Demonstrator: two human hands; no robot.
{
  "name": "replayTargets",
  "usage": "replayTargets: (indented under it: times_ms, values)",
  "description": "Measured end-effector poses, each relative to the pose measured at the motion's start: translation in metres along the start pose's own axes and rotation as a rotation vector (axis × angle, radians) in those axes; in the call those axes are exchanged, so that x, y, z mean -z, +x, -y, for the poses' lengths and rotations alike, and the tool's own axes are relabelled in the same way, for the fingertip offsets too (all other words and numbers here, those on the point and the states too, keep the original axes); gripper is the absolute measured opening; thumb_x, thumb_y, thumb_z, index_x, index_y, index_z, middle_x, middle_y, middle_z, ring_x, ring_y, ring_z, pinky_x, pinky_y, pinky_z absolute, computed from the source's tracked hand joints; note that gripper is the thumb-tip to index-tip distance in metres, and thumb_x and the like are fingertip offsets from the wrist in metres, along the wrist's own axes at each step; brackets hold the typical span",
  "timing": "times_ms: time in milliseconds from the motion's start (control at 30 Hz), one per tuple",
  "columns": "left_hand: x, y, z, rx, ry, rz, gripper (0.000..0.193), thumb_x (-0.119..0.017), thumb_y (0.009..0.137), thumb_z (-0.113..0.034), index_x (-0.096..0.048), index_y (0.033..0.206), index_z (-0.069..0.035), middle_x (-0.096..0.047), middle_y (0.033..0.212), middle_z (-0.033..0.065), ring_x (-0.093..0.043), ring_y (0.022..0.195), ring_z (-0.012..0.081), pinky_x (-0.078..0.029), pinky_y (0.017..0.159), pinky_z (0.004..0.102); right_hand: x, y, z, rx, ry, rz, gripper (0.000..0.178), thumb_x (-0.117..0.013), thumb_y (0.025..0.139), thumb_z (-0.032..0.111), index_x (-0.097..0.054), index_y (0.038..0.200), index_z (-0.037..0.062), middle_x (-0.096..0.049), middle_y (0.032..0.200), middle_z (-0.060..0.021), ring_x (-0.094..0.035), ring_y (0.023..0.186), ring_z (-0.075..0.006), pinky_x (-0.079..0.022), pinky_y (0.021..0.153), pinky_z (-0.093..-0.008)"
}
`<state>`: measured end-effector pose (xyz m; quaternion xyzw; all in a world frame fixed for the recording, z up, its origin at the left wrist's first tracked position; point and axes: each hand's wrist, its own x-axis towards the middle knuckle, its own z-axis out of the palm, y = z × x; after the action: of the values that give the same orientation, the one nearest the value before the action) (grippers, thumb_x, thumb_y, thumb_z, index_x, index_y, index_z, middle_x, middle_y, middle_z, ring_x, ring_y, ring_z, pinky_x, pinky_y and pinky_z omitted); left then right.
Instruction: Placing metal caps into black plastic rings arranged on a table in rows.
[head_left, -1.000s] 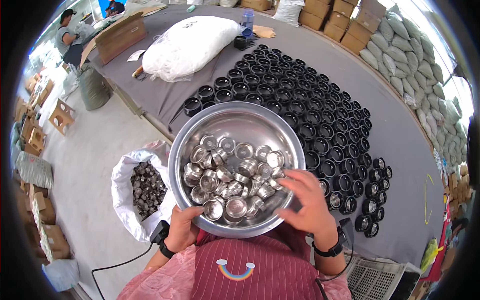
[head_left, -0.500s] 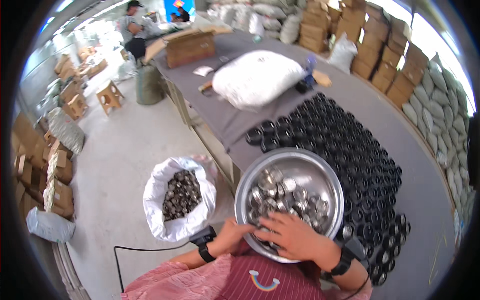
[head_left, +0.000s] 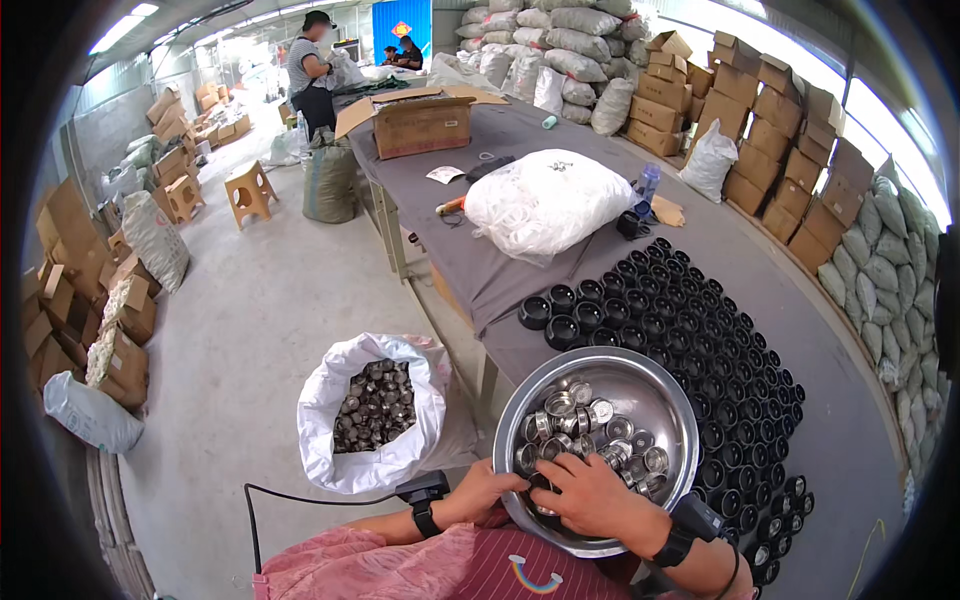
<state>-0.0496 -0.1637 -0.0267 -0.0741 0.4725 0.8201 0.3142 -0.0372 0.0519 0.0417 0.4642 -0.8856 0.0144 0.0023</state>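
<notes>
A wide steel bowl (head_left: 680, 400), partly filled with shiny round metal cups (head_left: 620, 430), is held against my front at the table edge. My left hand (head_left: 488, 494) is closed on its near left rim, thumb over the edge. Inside the bowl, my right hand (head_left: 595, 497) curls its fingers down over metal cups near that same rim; the fingertips are partly hidden among them. Right of the bowl, many black round holders (head_left: 655, 325) stand in close rows on the grey-covered table (head_left: 840, 400). Some of the nearest ones have metal pieces in them.
An open white sack (head_left: 320, 420) of darker metal pieces stands on the floor at left. On the table lie a bulging white plastic bag (head_left: 545, 210) and an open carton (head_left: 425, 128). A stool (head_left: 250, 195) stands beyond; stacked cartons (head_left: 775, 150) line the right. A person (head_left: 308, 70) stands far off.
The view has tilted up, so the scene sits lower in it. My left hand stays at the bowl's rim; my right fingers have drawn together over the cups.
</notes>
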Motion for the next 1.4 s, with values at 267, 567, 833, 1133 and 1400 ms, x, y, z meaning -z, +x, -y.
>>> replayTargets:
  times_ms: [267,567,833,1133,1400]
  values:
    - [0.000,0.001,0.008,-0.002,0.001,-0.002,0.032,-0.065,0.079,0.001,-0.061,0.110,0.005,-0.068,0.096,0.0114,-0.067,0.081,0.0174,-0.056,0.072,0.0324,0.000,0.003,0.002,-0.007,0.079,-0.017,0.043,-0.075,0.068,0.023,-0.064,0.110,0.0200,-0.055,0.125,-0.0089,-0.053,0.111,-0.0285,-0.045,0.078,-0.0420]
    - [0.000,0.000,0.009,-0.028,-0.026,-0.021,0.029,-0.063,0.081,0.002,-0.062,0.110,0.007,-0.069,0.092,0.0124,-0.068,0.078,0.0183,-0.056,0.070,0.0321,-0.009,0.002,0.014,-0.147,-0.093,-0.153,0.028,-0.067,0.074,0.018,-0.065,0.102,0.0227,-0.055,0.122,-0.0080,-0.055,0.104,-0.0304,-0.046,0.072,-0.0449]
    - [-0.004,0.001,0.011,0.001,-0.122,-0.031,0.028,-0.065,0.081,0.003,-0.063,0.108,0.007,-0.069,0.093,0.0124,-0.068,0.076,0.0194,-0.056,0.069,0.0323,-0.020,-0.001,-0.008,-0.153,0.282,-0.320,0.028,-0.071,0.071,0.017,-0.062,0.098,0.0158,-0.053,0.119,-0.0121,-0.060,0.095,-0.0320,-0.051,0.076,-0.0455]
    - [-0.007,-0.001,0.019,-0.006,-0.075,0.009,0.034,-0.064,0.080,0.004,-0.060,0.114,0.006,-0.069,0.098,0.0131,-0.069,0.083,0.0200,-0.057,0.073,0.0339,-0.017,0.001,0.002,-0.266,0.210,-0.167,0.038,-0.073,0.070,0.013,-0.060,0.106,0.0153,-0.053,0.120,-0.0135,-0.064,0.094,-0.0340,-0.056,0.074,-0.0428]
    - [-0.015,0.001,0.009,0.023,-0.047,0.018,0.035,-0.062,0.079,0.007,-0.060,0.115,0.007,-0.069,0.104,0.0157,-0.069,0.089,0.0241,-0.057,0.081,0.0376,-0.014,-0.005,-0.025,-0.425,0.538,-0.433,0.035,-0.073,0.076,0.012,-0.059,0.108,0.0081,-0.059,0.105,-0.0120,-0.067,0.080,-0.0286,-0.056,0.072,-0.0353]
